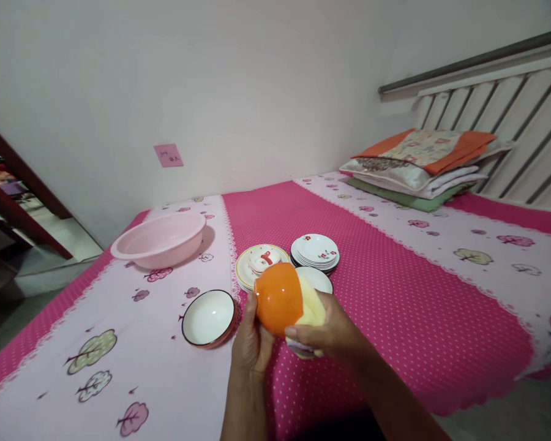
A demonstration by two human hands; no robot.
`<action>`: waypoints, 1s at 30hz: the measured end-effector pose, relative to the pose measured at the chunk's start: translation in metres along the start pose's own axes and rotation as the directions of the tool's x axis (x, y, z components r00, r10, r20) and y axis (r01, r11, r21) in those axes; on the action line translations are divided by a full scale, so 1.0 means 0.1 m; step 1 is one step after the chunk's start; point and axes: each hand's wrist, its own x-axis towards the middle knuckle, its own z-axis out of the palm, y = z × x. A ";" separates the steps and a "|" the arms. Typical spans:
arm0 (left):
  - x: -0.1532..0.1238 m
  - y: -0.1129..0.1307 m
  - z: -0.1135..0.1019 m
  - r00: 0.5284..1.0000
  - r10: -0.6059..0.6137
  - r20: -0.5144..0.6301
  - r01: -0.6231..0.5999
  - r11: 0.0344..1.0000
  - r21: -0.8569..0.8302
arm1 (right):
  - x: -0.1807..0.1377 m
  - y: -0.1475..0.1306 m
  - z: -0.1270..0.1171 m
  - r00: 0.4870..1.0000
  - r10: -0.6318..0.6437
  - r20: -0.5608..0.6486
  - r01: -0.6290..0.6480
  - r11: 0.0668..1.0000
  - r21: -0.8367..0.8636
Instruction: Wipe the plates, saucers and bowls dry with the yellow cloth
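An orange bowl [279, 299] is held on its side in front of me, its base toward the left. My left hand [253, 340] grips it from below and the left, with the thumb up by the base. A yellow cloth [313, 303] covers the bowl's open side, and my right hand [324, 327] presses it there, fingers closed on cloth and rim. The bowl's inside is hidden. Just behind stand stacked white plates with red flowers [319, 250], a white dish [316, 278], and yellow-rimmed plates [244, 269] bearing a small bowl with a red figure [263, 258].
To the left, a white bowl with a dark rim [208, 317] sits on the bedspread [165, 373]. Behind it is a pink basin [163, 242]. Folded cushions and cloths [417, 162] are piled at the back right by a white slatted headboard [500, 128]. A wall [266, 92] closes the back.
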 end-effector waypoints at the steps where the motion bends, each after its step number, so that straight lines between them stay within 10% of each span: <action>1: 0.01 0.01 -0.02 1.000 -0.005 -0.014 0.005 1.000 -0.021 | 0.00 -0.01 0.02 1.000 -0.010 0.007 0.010 0.998 -0.062; 6: 0.01 0.07 0.00 0.995 -0.074 0.061 0.079 0.995 -0.066 | 0.03 0.01 0.10 0.981 -0.195 0.022 0.179 0.845 -0.504; 16: 0.08 0.18 -0.01 0.993 -0.104 -0.064 0.097 0.990 -0.104 | 0.04 0.08 -0.27 0.999 0.047 0.006 -0.048 0.998 0.048; 22: -0.03 0.35 0.05 0.945 0.220 -0.243 -0.204 0.975 0.088 | 0.05 -0.06 -0.32 0.871 -0.149 -0.467 0.036 0.970 -0.241; 26: -0.12 0.31 0.09 0.916 0.396 -0.060 -0.333 0.836 0.435 | -0.02 -0.09 -0.15 0.677 -0.574 -0.461 0.151 0.721 -0.676; 30: -0.16 0.21 0.17 0.960 0.280 0.021 -0.272 0.911 0.311 | -0.11 -0.07 0.20 0.699 -0.695 0.168 0.436 0.227 -0.871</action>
